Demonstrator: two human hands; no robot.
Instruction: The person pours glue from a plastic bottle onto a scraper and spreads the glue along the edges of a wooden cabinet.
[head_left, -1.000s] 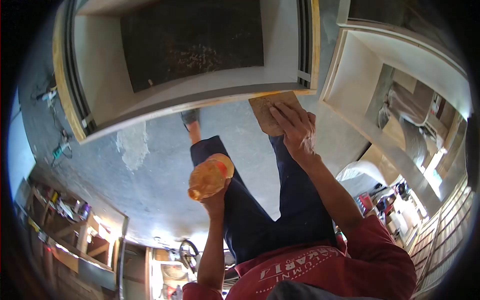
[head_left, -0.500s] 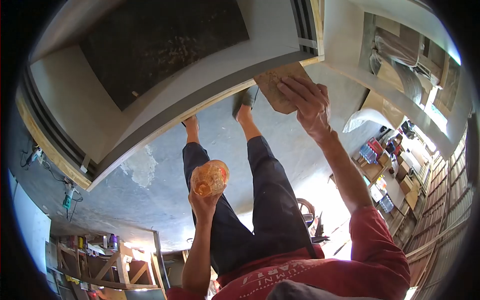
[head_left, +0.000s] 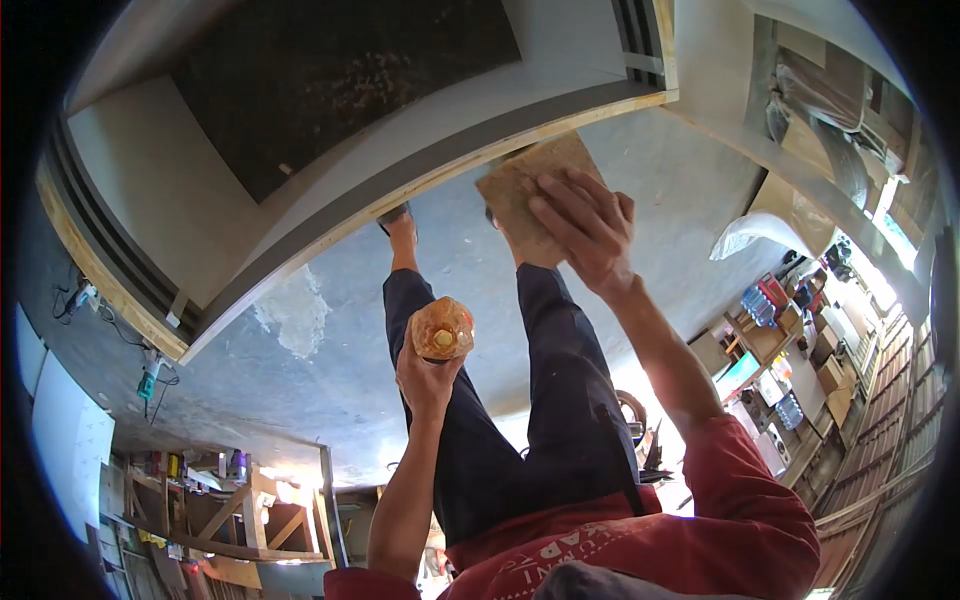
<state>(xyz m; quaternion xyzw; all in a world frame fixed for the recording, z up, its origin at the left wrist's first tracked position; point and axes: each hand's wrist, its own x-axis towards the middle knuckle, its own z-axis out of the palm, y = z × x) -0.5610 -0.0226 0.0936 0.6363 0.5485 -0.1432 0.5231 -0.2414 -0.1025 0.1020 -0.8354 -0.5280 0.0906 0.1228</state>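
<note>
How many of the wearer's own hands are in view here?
2: the left hand around an orange-tinted container, and the right hand holding a flat brown piece. Neither is fully hidden.

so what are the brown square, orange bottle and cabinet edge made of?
Brown square: probably thin wood board or stiff card; matte, mottled face.
Orange bottle: plastic likely, glass possible; translucent with shiny highlights, tint may be contents or residue.
Cabinet edge: likely bare wood; pale yellow, streaky.

Shows mottled brown on the board (head_left: 512, 198) near the cabinet (head_left: 420, 175), amber-orange on the bottle (head_left: 443, 330) farther from it, pale-specked black on the panel (head_left: 350, 80) inside it and blotched grey on the floor (head_left: 340, 380).
</note>
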